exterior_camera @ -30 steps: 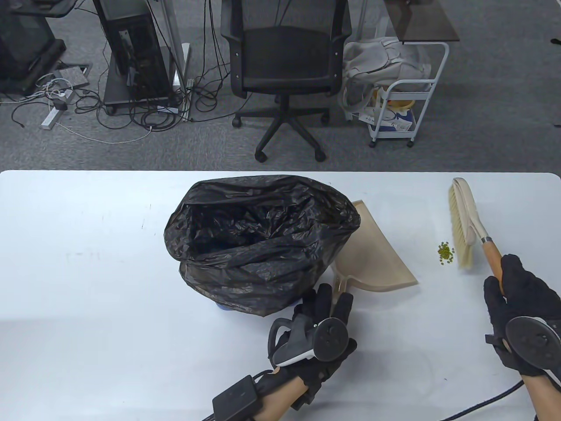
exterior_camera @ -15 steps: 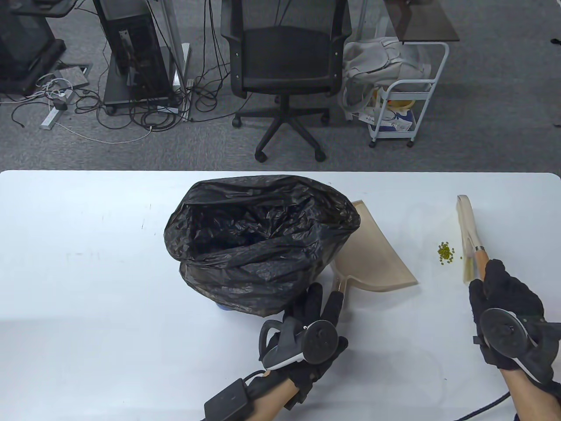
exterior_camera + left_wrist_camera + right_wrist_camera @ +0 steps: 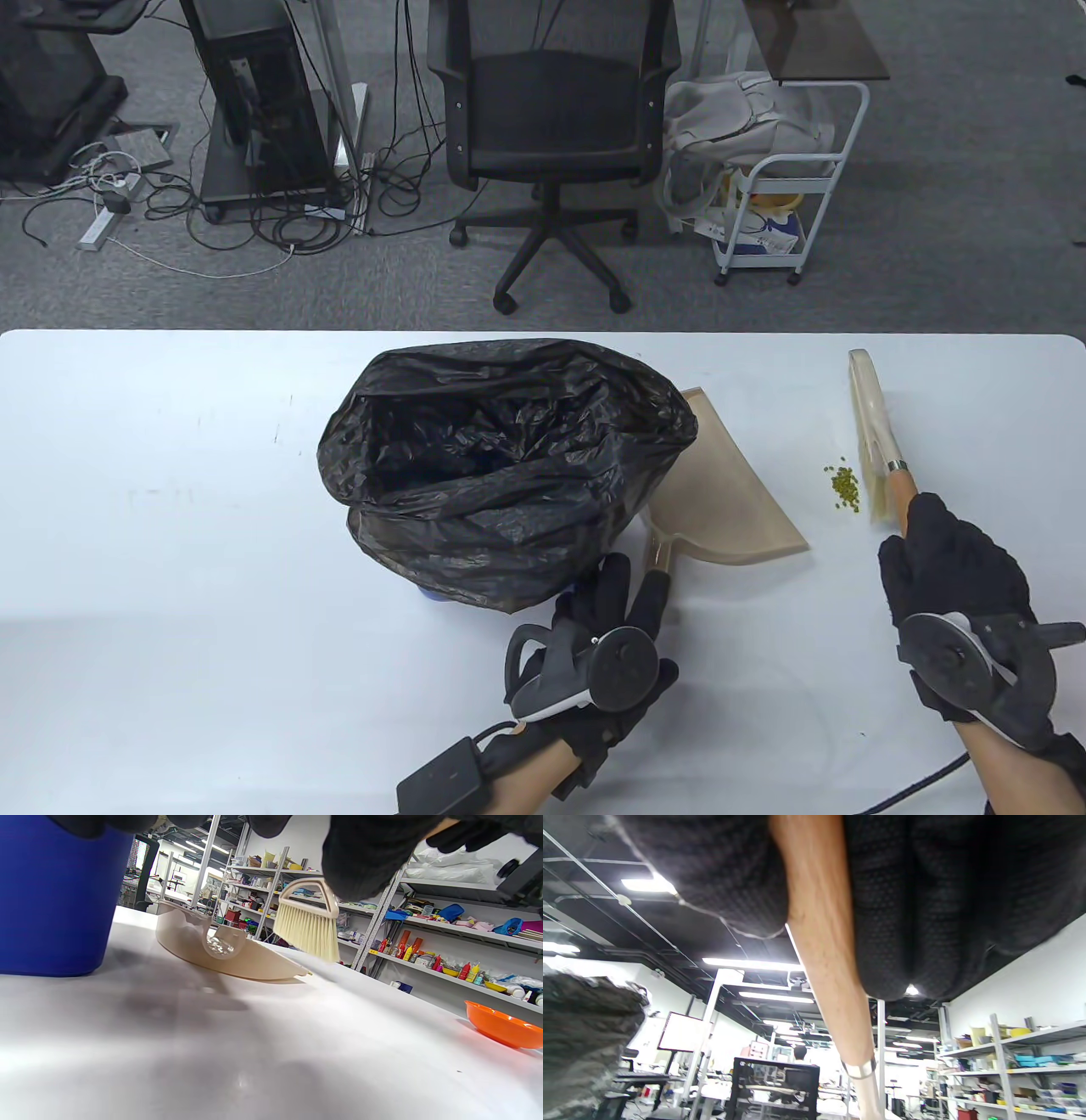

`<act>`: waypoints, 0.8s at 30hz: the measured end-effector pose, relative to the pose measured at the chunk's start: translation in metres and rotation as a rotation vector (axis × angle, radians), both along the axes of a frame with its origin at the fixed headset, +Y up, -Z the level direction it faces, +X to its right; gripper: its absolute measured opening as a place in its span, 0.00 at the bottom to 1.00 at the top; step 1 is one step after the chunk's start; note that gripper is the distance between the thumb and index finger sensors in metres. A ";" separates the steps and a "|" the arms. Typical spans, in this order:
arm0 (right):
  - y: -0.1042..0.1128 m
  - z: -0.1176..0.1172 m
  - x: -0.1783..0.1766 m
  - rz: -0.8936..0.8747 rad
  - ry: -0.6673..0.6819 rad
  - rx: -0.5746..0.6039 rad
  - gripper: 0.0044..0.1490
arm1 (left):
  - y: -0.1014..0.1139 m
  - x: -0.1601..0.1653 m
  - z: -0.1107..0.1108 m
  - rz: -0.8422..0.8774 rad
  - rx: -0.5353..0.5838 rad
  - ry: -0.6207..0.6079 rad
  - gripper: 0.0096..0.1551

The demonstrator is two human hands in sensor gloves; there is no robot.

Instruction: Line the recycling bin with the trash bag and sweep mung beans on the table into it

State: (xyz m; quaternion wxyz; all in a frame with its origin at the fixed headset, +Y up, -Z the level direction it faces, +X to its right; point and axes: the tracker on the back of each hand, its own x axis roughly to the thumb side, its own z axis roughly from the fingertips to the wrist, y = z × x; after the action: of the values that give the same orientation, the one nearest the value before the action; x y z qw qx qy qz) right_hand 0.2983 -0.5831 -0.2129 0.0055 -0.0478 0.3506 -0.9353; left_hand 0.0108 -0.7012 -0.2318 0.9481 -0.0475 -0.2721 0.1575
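Note:
The blue bin (image 3: pixel 55 899) wears a black trash bag (image 3: pixel 509 458) with its mouth open. A beige dustpan (image 3: pixel 730 501) lies right of it, mouth toward a small heap of green mung beans (image 3: pixel 842 486). My left hand (image 3: pixel 632 577) lies with straight fingers over the dustpan's handle (image 3: pixel 657 556), not curled round it. My right hand (image 3: pixel 933 543) grips the wooden handle (image 3: pixel 827 963) of a beige brush (image 3: pixel 870 424). The brush's bristles (image 3: pixel 307 929) stand on the table just right of the beans.
An orange bowl (image 3: pixel 505 1027) shows at the right in the left wrist view. The white table (image 3: pixel 170 552) has bare surface left of the bin. An office chair (image 3: pixel 551 127) and a white cart (image 3: pixel 780 195) stand beyond the far edge.
My right hand has drawn the brush leftward, and the beans have slid a little left toward the dustpan. My left hand has shifted slightly left by the dustpan handle.

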 end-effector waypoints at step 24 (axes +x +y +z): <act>-0.023 -0.002 0.015 -0.108 0.029 -0.064 0.37 | -0.002 0.000 0.001 -0.006 -0.037 0.001 0.54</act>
State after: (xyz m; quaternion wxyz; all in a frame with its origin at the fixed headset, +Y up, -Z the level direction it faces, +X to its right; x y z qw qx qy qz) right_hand 0.3131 -0.6058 -0.2151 -0.0517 -0.0425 0.3224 -0.9442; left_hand 0.0105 -0.7030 -0.2312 0.9477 -0.0657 -0.2686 0.1596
